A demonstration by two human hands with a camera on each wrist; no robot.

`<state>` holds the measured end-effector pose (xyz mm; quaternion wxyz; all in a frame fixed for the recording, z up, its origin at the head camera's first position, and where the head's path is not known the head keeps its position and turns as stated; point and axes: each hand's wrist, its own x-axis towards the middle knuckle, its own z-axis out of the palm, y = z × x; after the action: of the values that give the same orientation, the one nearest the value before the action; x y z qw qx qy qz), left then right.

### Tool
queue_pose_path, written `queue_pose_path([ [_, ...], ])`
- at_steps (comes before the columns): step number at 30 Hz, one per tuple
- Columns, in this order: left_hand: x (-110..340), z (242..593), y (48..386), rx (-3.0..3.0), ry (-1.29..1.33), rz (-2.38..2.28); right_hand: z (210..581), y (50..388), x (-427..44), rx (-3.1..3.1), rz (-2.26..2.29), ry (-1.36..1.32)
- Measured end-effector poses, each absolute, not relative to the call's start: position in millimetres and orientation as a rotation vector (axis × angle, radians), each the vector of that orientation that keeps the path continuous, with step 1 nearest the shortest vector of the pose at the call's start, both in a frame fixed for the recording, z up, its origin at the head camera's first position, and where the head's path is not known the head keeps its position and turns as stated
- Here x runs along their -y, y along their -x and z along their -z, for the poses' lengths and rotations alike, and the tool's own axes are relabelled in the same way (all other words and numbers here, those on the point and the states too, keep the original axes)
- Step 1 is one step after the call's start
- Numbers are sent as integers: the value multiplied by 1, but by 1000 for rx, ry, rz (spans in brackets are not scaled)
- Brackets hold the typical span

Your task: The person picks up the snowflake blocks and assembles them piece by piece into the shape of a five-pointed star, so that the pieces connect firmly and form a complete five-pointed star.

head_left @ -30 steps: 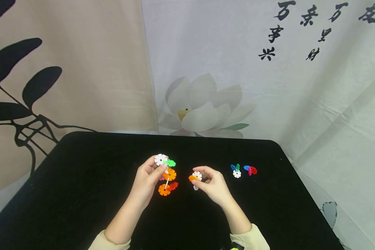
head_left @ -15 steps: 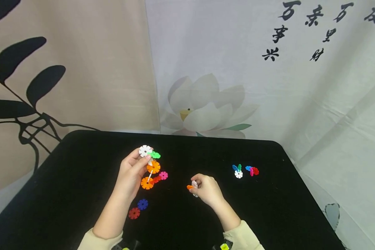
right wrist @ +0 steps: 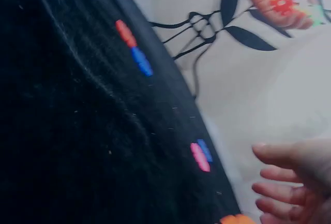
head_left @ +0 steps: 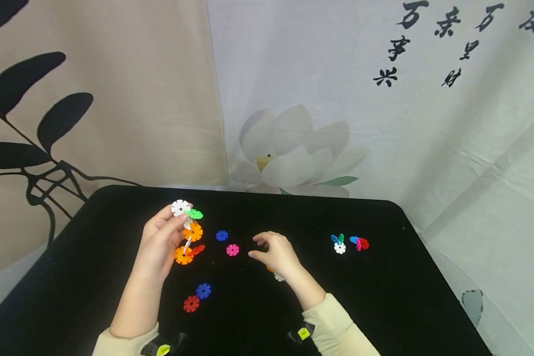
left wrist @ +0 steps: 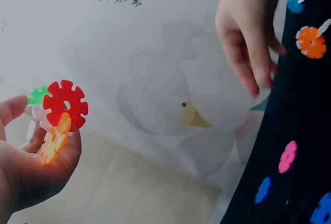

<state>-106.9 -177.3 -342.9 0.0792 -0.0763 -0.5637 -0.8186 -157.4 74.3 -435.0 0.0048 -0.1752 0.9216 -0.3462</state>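
My left hand point(head_left: 156, 243) pinches a joined chain of notched plastic discs point(head_left: 193, 232) between thumb and fingers, held up off the table. White and green discs form its top, with orange ones lower down and a red disc point(left wrist: 65, 105) at the end. My right hand point(head_left: 277, 253) has its thumb and fingers apart and holds nothing. Under its wrist lies an orange and white disc piece point(head_left: 279, 278), mostly hidden in the head view. Left of the right fingertips lie a pink disc point(head_left: 233, 250) and a blue disc point(head_left: 221, 235), apart from each other.
Closer to the front, a dark blue disc point(head_left: 203, 290) and a red disc point(head_left: 191, 303) lie side by side. Two small joined clusters, one blue, green and white point(head_left: 339, 245) and one blue, pink and red point(head_left: 360, 243), lie to the right on the black table point(head_left: 405, 306).
My left hand has moved left with the disc chain, uncovering loose discs. The right hand has let go of the orange and white piece and shifted slightly left and away from me.
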Motion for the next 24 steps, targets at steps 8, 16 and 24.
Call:
queue_pose_path([
  [8,194,342,107,1648,277,2445,451,182,-35,-2811,975,572],
  [16,197,344,110,1607,298,2487,459,188,-17,-2905,803,508],
  [24,187,347,111,1656,302,2491,452,179,-30,-2783,1301,474],
])
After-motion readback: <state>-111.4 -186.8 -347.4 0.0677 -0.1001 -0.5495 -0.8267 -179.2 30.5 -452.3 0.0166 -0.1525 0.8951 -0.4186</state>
